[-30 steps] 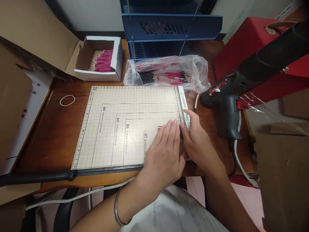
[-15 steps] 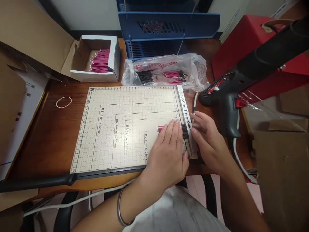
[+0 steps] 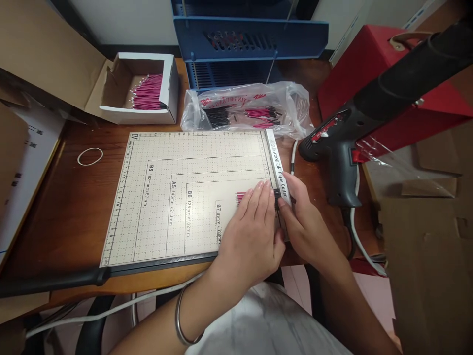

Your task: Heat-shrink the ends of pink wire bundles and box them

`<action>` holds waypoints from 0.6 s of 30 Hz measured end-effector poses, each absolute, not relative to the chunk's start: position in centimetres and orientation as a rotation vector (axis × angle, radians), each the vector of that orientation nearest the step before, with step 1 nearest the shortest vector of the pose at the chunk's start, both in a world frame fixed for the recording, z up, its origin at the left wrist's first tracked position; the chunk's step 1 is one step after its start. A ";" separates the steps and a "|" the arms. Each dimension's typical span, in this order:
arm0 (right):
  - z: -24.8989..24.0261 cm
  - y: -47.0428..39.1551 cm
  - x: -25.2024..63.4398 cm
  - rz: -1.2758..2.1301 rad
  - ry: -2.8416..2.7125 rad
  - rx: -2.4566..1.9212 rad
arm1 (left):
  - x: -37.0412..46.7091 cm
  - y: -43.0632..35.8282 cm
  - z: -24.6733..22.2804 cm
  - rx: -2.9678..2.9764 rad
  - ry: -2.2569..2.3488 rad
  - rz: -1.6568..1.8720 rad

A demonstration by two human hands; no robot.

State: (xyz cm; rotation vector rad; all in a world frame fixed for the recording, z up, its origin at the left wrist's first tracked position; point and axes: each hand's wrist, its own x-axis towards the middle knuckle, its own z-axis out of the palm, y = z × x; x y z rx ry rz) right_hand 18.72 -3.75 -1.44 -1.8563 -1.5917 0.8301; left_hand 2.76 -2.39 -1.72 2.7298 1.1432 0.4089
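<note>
My left hand (image 3: 249,231) lies flat with its fingers stretched out together, pressing a small row of pink wires (image 3: 240,198) with black ends against the board of a paper cutter (image 3: 158,197). Pink tips stick out left of the fingers. Black ends (image 3: 277,198) show on the right, beside the metal rail (image 3: 275,155). Around that rail my right hand (image 3: 305,222) is closed, its thumb on the near face by the black ends and its fingers on the outer side, partly hidden. The cutter's black handle (image 3: 55,283) lies along the front edge, at the left.
Behind the board stand a white box (image 3: 170,93) of pink wires and a clear plastic bag (image 3: 301,106) of wires. A black heat gun (image 3: 340,167) leans at the right, before a red box (image 3: 373,74). A rubber band (image 3: 90,157) lies on the left.
My right hand has moved in from beside the cutter and closed on its metal rail. The left hand stays flat on the wires. The whole view has shifted slightly.
</note>
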 end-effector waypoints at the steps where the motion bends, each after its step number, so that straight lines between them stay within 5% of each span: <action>1: -1.4 -3.8 18.8 0.838 -1.586 -1.843 | 2.6 -2.5 -1.6 2.736 1.149 0.432; 18: -0.9 -2.9 17.8 0.743 -1.616 -1.970 | 0.7 -3.1 -1.9 2.806 1.331 0.449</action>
